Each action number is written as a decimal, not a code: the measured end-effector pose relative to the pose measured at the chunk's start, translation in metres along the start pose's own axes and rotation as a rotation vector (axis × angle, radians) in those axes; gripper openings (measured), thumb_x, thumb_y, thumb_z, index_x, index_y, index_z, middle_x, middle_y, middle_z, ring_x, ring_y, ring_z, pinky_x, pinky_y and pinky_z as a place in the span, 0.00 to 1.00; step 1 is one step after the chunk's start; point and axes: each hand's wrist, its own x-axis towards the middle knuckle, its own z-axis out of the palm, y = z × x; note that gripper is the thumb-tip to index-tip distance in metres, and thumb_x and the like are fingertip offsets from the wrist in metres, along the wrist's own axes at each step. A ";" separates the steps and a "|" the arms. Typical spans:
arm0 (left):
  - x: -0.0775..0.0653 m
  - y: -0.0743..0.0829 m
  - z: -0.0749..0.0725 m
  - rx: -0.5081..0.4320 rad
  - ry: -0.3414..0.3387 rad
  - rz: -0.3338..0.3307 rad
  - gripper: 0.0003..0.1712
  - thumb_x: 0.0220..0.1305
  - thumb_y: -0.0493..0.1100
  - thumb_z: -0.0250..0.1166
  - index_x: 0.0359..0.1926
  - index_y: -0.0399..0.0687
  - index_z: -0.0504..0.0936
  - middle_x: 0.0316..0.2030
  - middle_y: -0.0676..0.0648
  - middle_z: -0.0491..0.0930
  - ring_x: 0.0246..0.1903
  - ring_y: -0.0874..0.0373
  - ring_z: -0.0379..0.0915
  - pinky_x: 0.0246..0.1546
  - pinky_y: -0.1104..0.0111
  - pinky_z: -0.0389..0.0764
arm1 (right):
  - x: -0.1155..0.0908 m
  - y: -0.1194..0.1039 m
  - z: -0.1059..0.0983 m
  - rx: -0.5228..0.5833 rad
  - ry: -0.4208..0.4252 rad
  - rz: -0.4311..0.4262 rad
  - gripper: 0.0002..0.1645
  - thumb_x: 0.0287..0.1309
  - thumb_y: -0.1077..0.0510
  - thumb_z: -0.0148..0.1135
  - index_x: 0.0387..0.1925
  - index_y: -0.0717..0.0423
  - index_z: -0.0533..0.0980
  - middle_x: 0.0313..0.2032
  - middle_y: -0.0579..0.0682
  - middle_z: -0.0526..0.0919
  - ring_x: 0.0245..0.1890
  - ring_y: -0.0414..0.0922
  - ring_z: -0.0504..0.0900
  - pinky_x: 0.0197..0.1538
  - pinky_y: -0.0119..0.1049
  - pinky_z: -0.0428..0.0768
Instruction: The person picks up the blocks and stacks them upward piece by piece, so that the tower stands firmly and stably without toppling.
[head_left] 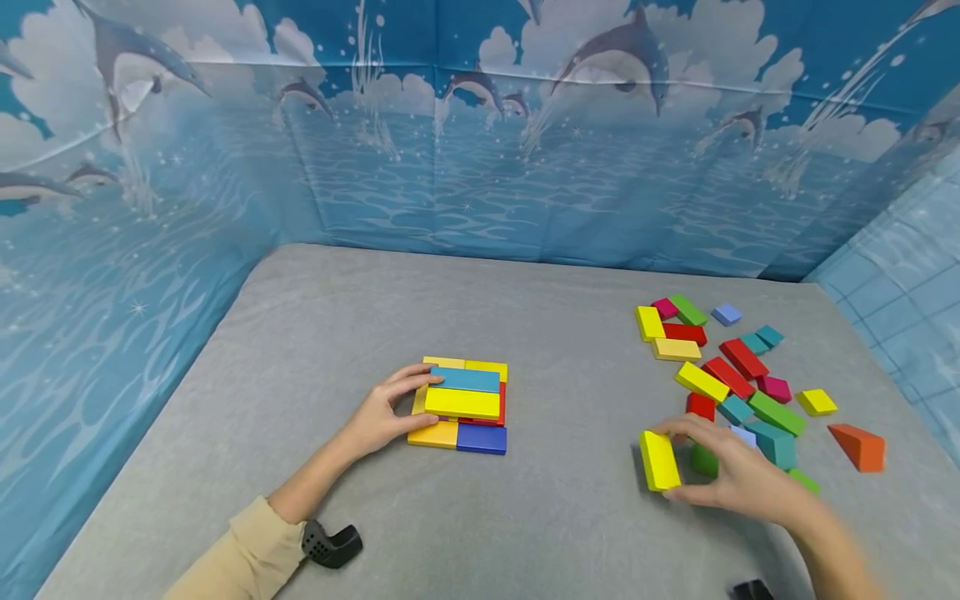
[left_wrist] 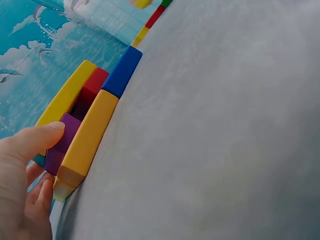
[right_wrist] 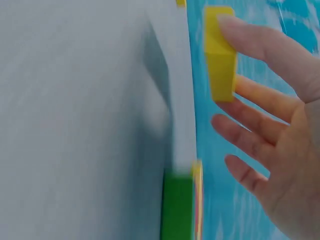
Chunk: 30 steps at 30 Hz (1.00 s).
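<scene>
My left hand holds the left side of a low layered stack of blocks, thumb at the front and fingers behind. On top lie a blue block and a yellow block, side by side. Lower down, an orange-yellow block, a dark blue block and a red block show; the thumb touches a purple block. Over at the right, my right hand pinches a yellow rectangular block between thumb and fingers, tilted and raised off the table.
Loose blocks of several colours are scattered at the right, including a red block, a green block and an orange wedge. A blue dolphin-print cloth hangs behind the grey table.
</scene>
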 end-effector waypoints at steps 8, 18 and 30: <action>0.007 -0.027 0.003 0.066 -0.037 0.018 0.33 0.50 0.37 0.70 0.59 0.44 0.70 0.62 0.43 0.63 0.59 0.49 0.59 0.56 0.56 0.65 | 0.078 -0.047 0.024 0.053 0.085 -0.167 0.37 0.38 0.53 0.75 0.53 0.52 0.70 0.48 0.45 0.75 0.42 0.46 0.73 0.42 0.45 0.77; 0.013 -0.028 0.002 0.070 -0.074 -0.023 0.36 0.50 0.41 0.70 0.61 0.48 0.68 0.59 0.45 0.66 0.51 0.53 0.64 0.54 0.57 0.66 | 0.150 -0.102 0.064 0.058 0.046 -0.199 0.35 0.42 0.49 0.71 0.53 0.56 0.71 0.48 0.49 0.74 0.45 0.48 0.72 0.48 0.46 0.74; 0.013 -0.032 0.002 0.082 -0.079 0.005 0.40 0.50 0.40 0.71 0.63 0.45 0.63 0.59 0.46 0.67 0.52 0.55 0.65 0.54 0.61 0.68 | 0.177 -0.123 0.092 0.012 0.038 -0.165 0.37 0.44 0.43 0.68 0.54 0.55 0.71 0.50 0.51 0.73 0.50 0.47 0.71 0.54 0.48 0.68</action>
